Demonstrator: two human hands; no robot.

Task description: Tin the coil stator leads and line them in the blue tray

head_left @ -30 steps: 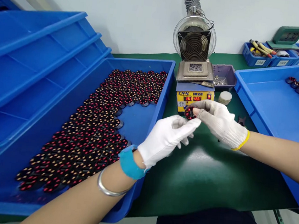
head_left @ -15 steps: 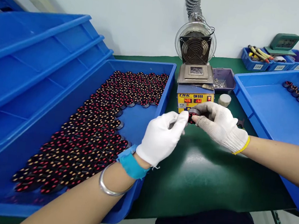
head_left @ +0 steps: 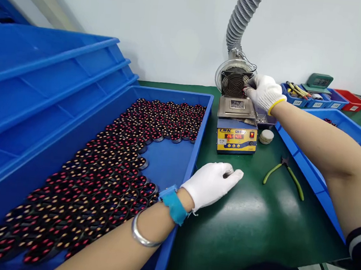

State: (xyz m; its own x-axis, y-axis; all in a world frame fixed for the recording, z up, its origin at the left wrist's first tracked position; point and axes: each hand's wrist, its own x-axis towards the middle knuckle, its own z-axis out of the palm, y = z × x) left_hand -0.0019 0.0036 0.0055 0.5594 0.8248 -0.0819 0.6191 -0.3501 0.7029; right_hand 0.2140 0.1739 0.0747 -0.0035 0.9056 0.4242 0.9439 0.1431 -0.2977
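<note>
My right hand, in a white knit glove with a yellow cuff, is raised beside the fan of the solder pot. Its fingers are closed on a small round black part with a trace of red, mostly hidden by the glove. Low over the green table, in front of the pot, my left hand has its gloved fingers curled and thumb close to the forefinger; nothing shows in it. Left of it, a blue tray holds many round black parts with red or gold spots.
Green-handled cutters lie on the table right of the left hand. A round white tin stands beside the pot. Another blue tray is at the right, with small bins behind. Blue trays are stacked at left.
My right hand has moved up and away to the pot's fan with the round black part. My left hand has parted from it and come down nearer. The cutters now show.
</note>
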